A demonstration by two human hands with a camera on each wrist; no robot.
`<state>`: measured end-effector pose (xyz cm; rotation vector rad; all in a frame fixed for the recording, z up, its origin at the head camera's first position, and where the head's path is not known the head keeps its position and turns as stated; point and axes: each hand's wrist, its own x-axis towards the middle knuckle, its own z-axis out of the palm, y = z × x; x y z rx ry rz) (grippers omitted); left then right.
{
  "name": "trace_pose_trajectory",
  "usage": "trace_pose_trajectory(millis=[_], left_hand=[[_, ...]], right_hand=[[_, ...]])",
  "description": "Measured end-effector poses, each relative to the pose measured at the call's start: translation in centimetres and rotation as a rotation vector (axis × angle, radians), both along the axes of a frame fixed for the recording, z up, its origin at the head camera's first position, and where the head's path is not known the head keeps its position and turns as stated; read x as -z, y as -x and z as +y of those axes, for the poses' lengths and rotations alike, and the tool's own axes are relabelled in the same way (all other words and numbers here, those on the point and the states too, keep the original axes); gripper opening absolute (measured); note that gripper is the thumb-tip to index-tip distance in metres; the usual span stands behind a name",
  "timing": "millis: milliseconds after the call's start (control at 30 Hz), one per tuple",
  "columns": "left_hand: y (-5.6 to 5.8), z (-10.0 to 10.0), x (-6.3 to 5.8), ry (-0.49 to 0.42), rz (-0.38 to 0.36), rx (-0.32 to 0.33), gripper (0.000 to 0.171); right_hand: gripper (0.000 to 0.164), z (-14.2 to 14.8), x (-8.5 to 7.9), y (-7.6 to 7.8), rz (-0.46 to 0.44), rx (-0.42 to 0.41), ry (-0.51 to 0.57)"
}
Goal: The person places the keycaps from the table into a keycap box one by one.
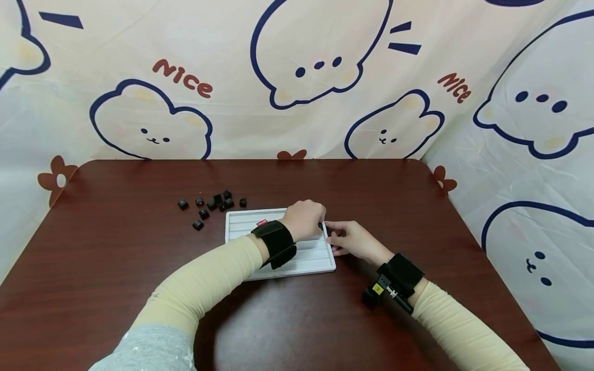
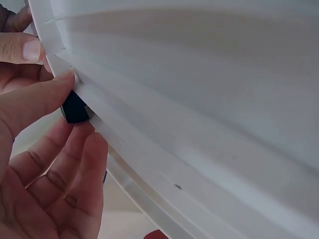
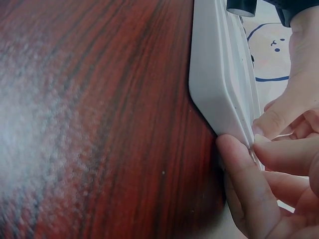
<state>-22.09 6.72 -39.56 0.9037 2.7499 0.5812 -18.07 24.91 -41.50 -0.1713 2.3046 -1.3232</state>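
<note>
Ten loose black blocks (image 1: pixel 222 206) lie on the table (image 1: pixel 116 247), in its left half and nearer the far edge than the near one. Five of them bunch close together, four are scattered to the left of that bunch, and one sits just to its right, near the far left corner of the tray. The one white tray (image 1: pixel 308 263) is flat on the table around its middle, with ridges running across it. One small red label (image 1: pixel 262 222) shows inside, towards the tray's far edge.

The left hand (image 1: pixel 303 219) reaches over the tray to its right edge and pinches an eleventh block (image 2: pixel 75 109) between thumb and fingers; whether that block touches the rim is hard to tell, as the hand covers much of it. Just beside it, the right hand (image 1: pixel 357 241) grips the tray's right edge with thumb and fingers. Each wrist wears one black band, and both forearms have cream sleeves.

The table top is dark reddish-brown wood grain, with a shine near the front. Behind and to the right hangs a pale cloth (image 1: pixel 232 134) with blue-outlined animals, three brown flowers and the word "Nice" twice.
</note>
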Motion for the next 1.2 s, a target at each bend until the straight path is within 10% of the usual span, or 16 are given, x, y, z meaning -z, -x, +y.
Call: trace_pose_trajectory(millis=[1200], left_hand=[[0.5, -3.3, -2.0, -0.174, -0.003, -0.014, 0.014]], right_hand=[[0.053, 0.1, 0.1, 0.5, -0.014, 0.017, -0.002]])
